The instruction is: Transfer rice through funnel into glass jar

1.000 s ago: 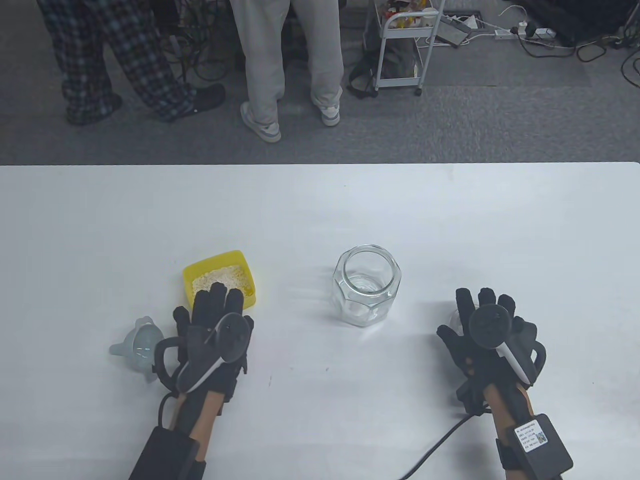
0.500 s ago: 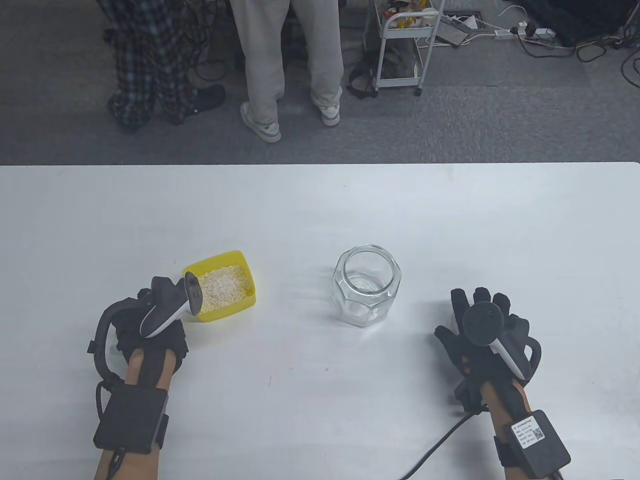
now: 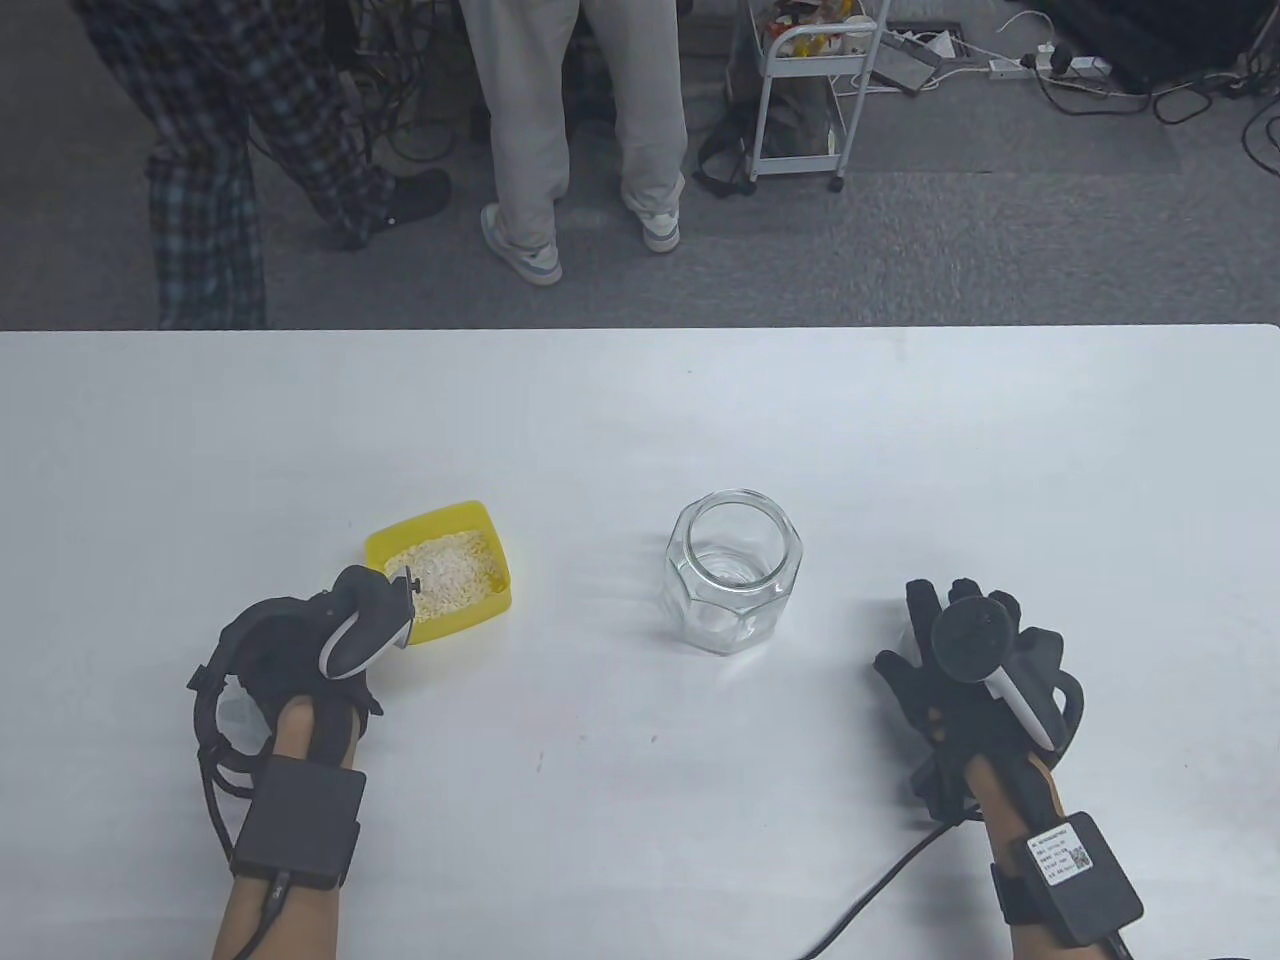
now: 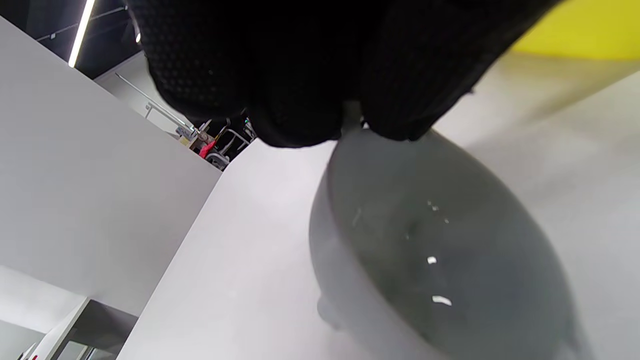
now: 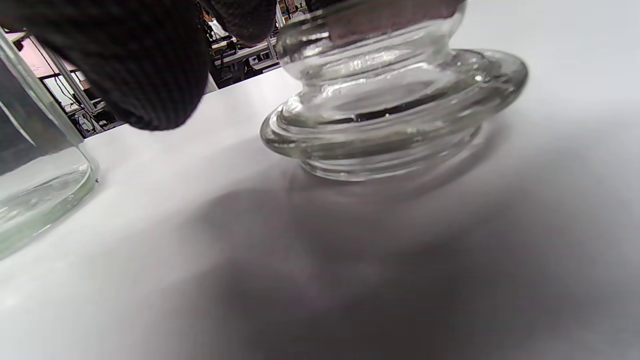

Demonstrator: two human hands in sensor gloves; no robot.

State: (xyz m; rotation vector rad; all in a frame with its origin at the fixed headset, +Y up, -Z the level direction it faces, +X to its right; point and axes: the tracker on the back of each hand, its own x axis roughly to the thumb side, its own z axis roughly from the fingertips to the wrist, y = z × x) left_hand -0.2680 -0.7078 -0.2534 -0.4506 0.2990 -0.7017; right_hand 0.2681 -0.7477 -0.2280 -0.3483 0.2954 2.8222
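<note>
The pale blue-grey funnel (image 4: 440,250) lies on the white table under my left hand (image 3: 285,655). In the left wrist view my gloved fingers (image 4: 300,75) close on its rim. Only a pale bit of the funnel (image 3: 238,712) shows in the table view. The yellow box (image 3: 470,615) of rice (image 3: 450,570) stands just right of that hand. The open, empty glass jar (image 3: 733,585) stands upright at the table's middle. My right hand (image 3: 960,600) lies with fingers spread over the glass lid (image 5: 390,100). A fingertip (image 5: 140,65) hangs beside the lid.
The jar's base (image 5: 30,190) is just left of the lid. People's legs (image 3: 560,130) and a white wheeled cart (image 3: 800,100) stand on the floor beyond the table's far edge (image 3: 640,328). Cables lie at the back right.
My left hand swung left from beside the yellow box onto the funnel and covered it, then shifted slightly right. The right hand stayed over the lid.
</note>
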